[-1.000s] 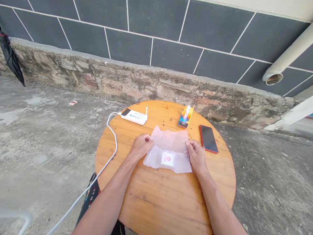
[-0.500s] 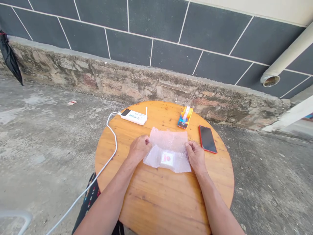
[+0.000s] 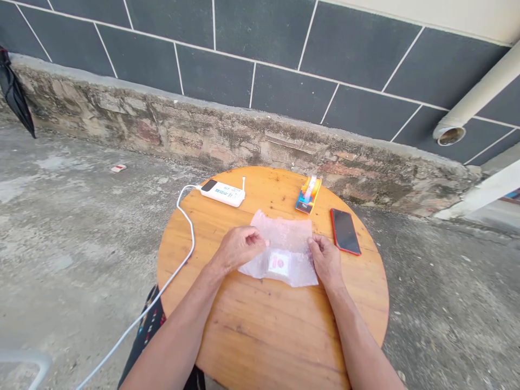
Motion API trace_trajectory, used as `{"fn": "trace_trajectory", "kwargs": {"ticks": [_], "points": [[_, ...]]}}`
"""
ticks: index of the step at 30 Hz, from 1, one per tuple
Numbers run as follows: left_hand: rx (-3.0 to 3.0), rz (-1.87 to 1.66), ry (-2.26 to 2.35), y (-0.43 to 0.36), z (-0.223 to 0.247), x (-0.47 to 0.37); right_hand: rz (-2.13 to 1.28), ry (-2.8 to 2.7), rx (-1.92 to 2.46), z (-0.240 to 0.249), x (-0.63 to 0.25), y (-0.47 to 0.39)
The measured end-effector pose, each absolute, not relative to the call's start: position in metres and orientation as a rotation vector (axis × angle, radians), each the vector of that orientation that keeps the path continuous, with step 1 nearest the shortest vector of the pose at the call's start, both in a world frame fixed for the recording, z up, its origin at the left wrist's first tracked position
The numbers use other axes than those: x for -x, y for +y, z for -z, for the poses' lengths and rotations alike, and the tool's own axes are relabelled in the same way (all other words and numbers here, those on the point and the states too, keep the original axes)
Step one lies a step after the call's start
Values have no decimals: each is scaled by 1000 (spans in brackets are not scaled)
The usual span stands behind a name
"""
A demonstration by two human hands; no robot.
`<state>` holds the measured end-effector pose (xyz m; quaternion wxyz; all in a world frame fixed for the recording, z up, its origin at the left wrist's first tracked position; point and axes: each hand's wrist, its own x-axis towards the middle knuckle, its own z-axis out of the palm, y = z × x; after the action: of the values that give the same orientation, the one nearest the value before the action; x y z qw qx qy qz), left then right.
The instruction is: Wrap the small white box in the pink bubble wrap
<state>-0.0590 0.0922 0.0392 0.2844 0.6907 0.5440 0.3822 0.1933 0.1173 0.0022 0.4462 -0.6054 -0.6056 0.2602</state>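
A sheet of bubble wrap [image 3: 286,230] with a pinkish tint lies on the round wooden table [image 3: 268,336], its near part folded up. Through that fold shows a small white box [image 3: 279,264] with red print. My left hand [image 3: 241,246] is over the wrap's left part, thumb and fingers curled together in a pinch on the film just left of the box. At the right edge, my right hand [image 3: 326,260] pinches the wrap between thumb and fingers.
A white power bank [image 3: 223,193] with a cable [image 3: 190,233] sits at the back left. An orange and blue tape dispenser [image 3: 309,194] stands at the back, and a red-edged phone [image 3: 345,231] lies on the right. Beyond is a stone-footed wall [image 3: 227,135].
My left hand has let go of the wrap's left edge and moved right, in over the film toward the box. My right hand has stayed at its edge.
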Motion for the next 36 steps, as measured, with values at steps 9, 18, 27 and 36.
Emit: {"fn": "trace_trajectory", "kwargs": {"ticks": [9, 18, 27, 36], "points": [[-1975, -926, 1250, 91, -44, 69, -669, -1497, 1479, 0, -194, 118], [-1981, -600, 737, 51, -67, 78, -652, -1523, 1456, 1, -197, 119], [-2144, -504, 840, 14, -65, 75, -623, -1543, 1466, -2, -198, 119], [-2284, -455, 962, 0, -53, 45, -603, -1558, 1469, 1, -200, 120]]}}
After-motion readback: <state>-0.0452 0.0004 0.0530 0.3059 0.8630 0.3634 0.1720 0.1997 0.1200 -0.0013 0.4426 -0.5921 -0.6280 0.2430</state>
